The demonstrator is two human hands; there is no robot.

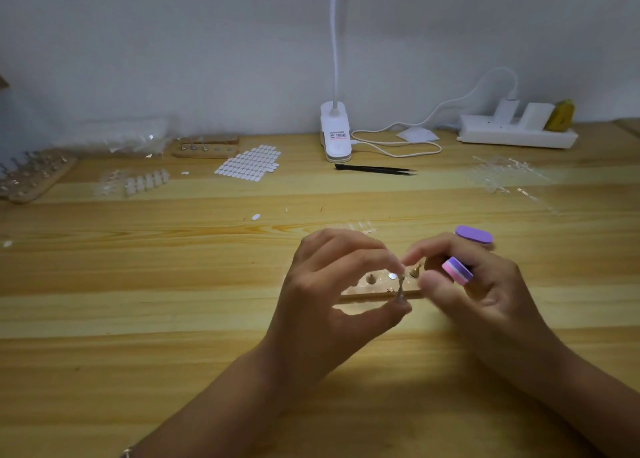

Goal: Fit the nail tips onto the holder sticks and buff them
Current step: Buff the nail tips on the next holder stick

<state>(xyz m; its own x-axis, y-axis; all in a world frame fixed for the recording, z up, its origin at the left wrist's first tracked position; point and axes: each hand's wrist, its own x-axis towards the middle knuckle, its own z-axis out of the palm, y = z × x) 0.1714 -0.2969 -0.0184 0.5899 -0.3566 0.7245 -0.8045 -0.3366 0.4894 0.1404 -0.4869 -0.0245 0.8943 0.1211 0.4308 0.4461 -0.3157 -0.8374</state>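
My left hand [332, 284] pinches a small metal holder stick [401, 289] upright between thumb and fingertips, just above a wooden holder base [375, 293]. Two other sticks [371, 278] stand in that base. My right hand [474, 284] grips a purple and pink buffer block [458, 271] between its fingers, and its forefinger tip touches the top of the stick, where a small clear nail tip is hard to make out. A second purple buffer [473, 234] lies on the table behind my right hand.
Far left stand wooden racks with sticks [33, 177], a plastic bag [117, 137], nail tips [147, 181] and a sheet of adhesive tabs [249, 163]. Black tweezers [375, 170], a clip lamp [335, 135], a power strip [516, 133] and clear sprues [505, 177] lie behind.
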